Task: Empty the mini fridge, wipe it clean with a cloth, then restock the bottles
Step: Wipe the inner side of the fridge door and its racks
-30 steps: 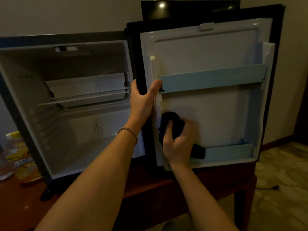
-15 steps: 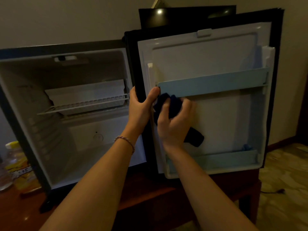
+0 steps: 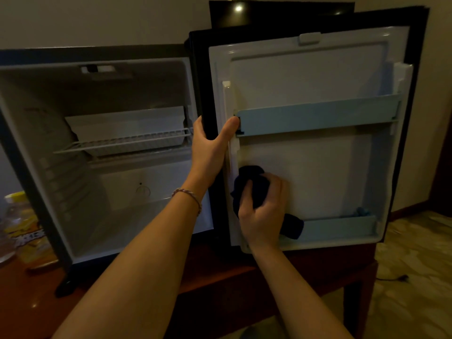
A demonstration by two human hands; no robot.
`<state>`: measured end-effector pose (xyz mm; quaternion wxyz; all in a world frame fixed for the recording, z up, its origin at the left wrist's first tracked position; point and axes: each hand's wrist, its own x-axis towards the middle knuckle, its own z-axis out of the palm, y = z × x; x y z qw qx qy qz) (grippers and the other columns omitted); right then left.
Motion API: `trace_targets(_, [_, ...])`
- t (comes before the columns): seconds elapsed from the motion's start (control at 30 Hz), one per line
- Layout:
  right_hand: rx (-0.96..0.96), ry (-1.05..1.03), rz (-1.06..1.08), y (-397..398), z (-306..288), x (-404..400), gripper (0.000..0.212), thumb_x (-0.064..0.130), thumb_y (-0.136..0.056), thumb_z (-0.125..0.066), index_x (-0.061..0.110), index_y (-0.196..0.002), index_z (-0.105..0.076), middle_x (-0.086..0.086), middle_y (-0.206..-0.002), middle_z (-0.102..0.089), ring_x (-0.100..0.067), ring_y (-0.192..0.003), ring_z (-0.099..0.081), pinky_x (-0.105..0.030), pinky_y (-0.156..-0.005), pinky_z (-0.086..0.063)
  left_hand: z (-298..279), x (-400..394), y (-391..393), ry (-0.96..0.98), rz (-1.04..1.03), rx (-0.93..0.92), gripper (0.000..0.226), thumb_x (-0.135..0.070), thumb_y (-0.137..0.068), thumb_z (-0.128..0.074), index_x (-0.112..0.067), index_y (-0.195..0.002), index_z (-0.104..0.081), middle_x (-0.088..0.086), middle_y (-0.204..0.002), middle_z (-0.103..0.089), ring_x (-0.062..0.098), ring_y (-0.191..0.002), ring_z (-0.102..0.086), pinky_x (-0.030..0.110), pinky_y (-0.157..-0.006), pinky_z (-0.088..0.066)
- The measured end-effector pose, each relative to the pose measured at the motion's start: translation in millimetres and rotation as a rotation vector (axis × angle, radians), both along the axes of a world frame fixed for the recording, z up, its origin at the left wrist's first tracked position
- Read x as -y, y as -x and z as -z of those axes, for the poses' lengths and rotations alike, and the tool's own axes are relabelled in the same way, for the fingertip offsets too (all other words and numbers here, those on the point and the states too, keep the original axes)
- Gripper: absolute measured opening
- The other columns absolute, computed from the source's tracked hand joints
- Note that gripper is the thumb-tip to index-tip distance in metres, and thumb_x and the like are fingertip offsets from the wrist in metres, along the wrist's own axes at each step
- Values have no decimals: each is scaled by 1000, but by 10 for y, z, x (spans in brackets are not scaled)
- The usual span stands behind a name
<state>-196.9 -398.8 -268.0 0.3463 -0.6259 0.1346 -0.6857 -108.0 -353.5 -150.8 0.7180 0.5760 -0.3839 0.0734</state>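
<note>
Mini fridge [image 3: 97, 155] standing open on the wooden counter [image 3: 220, 277], its cavity holding only a wire shelf [image 3: 127, 141]. Left hand [image 3: 210, 145] grips the inner edge of the door [image 3: 318, 167]. Right hand [image 3: 264, 211] holds a dark cloth [image 3: 252, 184] pressed against the lower door liner. Yellow-labelled bottle [image 3: 24, 231] stands at the counter's left edge.

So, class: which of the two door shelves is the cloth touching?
The lower door shelf: the dark cloth hangs over its left end; the upper one is untouched.
</note>
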Motion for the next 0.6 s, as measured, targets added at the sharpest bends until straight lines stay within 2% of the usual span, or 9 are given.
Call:
trace_targets(0.1, [-35,9,5,28,87,5,43,41,-92,-54,7,-117,-57,-7,-112,-56,-16,-104,-56,-4,-87,-39,4,4,-15,-12,-12,-4,122,-86,-53,-72,-15,-147,-38,6,-139,-56,21,-126,-56,45,-106,-49])
trace_targets(0.2, [-26,28,37,6,112,-27,46,44,-92,-55,7,-121,-55,-7,-117,-54,-18,-107,-56,-18,-87,-47,8,4,-31,-26,-19,-7,125,-88,-52,-72,-16,-148,-37,7,-142,-54,23,-129,-54,47,-108,-47])
trace_targets(0.23, [-19,32,44,-1,105,-44,47,44,-92,-55,7,-121,-55,-7,-117,-53,-18,-107,-56,-21,-86,-48,10,5,-34,-25,-18,-6,124,-87,-52,-72,-16,-147,-38,7,-141,-55,23,-129,-55,47,-107,-48])
trace_targets(0.3, [8,38,52,-19,54,-68,45,40,-91,-59,6,-120,-55,-8,-117,-53,-14,-106,-54,-16,-87,-46,6,-3,-24,-17,-6,0,117,-85,-55,-73,-17,-144,-41,5,-137,-58,20,-125,-58,46,-105,-50])
trace_targets(0.4, [67,92,87,-50,-122,-82,41,30,-91,-63,1,-119,-58,-13,-117,-53,-13,-108,-52,-12,-93,-41,-4,-8,-24,-1,35,-4,96,-73,-62,-76,-20,-137,-46,1,-126,-63,16,-115,-64,44,-99,-54])
trace_targets(0.5, [104,146,101,-89,-375,-43,42,30,-90,-61,-2,-119,-59,-17,-120,-53,-25,-110,-55,-28,-95,-48,3,-7,-30,19,67,-17,89,-67,-64,-76,-19,-133,-47,2,-124,-64,18,-113,-65,44,-96,-56])
trace_targets(0.6, [157,157,89,-131,-582,17,43,30,-90,-60,-3,-118,-59,-19,-120,-53,-31,-110,-56,-40,-93,-50,6,-9,-9,42,99,-24,86,-61,-65,-77,-13,-131,-47,6,-120,-64,20,-109,-67,36,-88,-59])
